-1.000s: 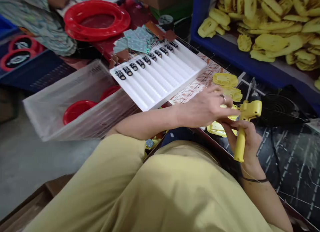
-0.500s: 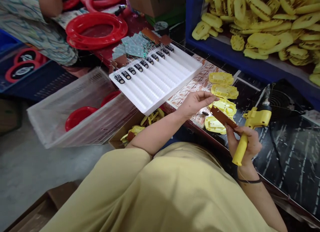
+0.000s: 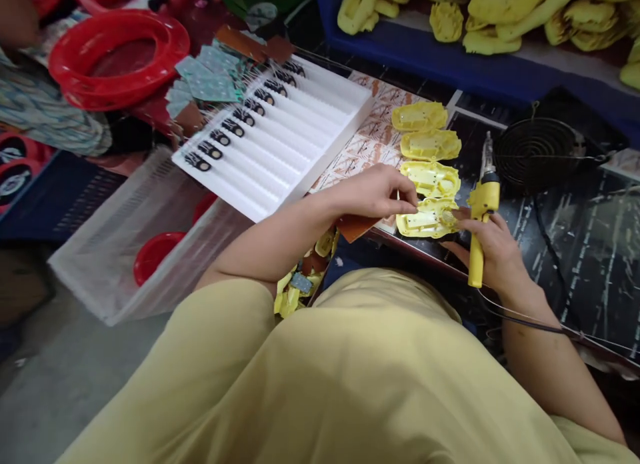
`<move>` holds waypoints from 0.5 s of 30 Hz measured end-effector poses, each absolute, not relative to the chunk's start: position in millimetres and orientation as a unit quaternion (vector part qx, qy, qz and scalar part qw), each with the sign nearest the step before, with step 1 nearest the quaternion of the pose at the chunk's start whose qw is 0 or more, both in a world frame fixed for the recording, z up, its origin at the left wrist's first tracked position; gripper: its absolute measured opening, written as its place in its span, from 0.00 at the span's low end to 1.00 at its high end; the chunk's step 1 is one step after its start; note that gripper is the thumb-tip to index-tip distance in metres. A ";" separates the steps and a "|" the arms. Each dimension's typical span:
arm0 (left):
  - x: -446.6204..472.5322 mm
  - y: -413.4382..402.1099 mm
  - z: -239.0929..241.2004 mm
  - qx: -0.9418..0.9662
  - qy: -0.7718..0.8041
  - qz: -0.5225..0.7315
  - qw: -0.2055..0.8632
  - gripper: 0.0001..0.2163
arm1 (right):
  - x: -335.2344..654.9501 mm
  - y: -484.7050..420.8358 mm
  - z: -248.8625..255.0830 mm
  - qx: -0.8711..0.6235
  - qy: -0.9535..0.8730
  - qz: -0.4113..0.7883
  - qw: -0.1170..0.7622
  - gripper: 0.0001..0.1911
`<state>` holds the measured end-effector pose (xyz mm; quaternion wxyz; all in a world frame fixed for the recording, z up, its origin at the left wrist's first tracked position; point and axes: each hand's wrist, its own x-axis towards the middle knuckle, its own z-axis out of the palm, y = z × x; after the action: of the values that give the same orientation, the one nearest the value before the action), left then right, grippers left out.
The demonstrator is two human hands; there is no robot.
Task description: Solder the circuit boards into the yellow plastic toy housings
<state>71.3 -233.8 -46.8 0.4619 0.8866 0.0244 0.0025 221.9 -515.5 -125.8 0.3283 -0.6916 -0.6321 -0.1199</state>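
Note:
My right hand (image 3: 493, 247) grips the handle of a yellow soldering iron (image 3: 480, 214), tip pointing away toward a black wire coil stand (image 3: 537, 154). My left hand (image 3: 373, 194) pinches a small brown board (image 3: 356, 226) at the table's near edge, fingertips touching the nearest yellow plastic shell (image 3: 425, 221). Three more open yellow shells (image 3: 429, 144) lie in a row beyond it.
A white ribbed tray (image 3: 300, 141) holds a row of small black parts, with green and brown boards (image 3: 210, 77) behind it. Red rings (image 3: 117, 54), a clear crate (image 3: 125, 244), a blue bin of yellow shells (image 3: 475, 11) and another person's sleeve (image 3: 45, 114) surround the table.
The brown board passed from my right hand's fingers to my left hand, which dropped to the table edge. My right hand lowered the iron beside the nearest shell. The view tilted down.

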 end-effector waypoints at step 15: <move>95.8 -269.4 -84.2 0.977 -0.014 0.006 0.212 0.10 | 187.9 -539.5 -94.6 -0.719 -0.558 -0.260 0.322 0.09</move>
<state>95.8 -269.4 -84.2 0.2118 0.9772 -0.0142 0.0060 187.9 -539.5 -94.6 0.3220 -0.7193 -0.5582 -0.2596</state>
